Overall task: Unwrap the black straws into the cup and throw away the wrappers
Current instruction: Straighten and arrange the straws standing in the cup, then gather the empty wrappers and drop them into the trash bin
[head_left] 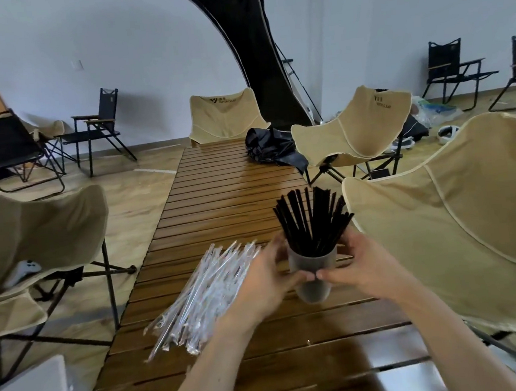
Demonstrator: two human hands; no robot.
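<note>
Both hands, left hand [267,284] and right hand [356,267], wrap their fingers round the cup [313,276] of black straws [311,218]; clear wrappers [203,298] lie piled on the table [220,205] just beside.

straws [311,218]: black | cup [313,276]: frosted grey | wrappers [203,298]: clear, silvery | tabletop [219,199]: brown wood slats | chairs [461,223]: beige, black logo

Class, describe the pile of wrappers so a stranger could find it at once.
Start at the long slatted wooden table. Near its left edge, just left of the frosted cup of black straws held in both hands, lies the wrappers pile. It alone is clear, shiny and lying flat.
</note>
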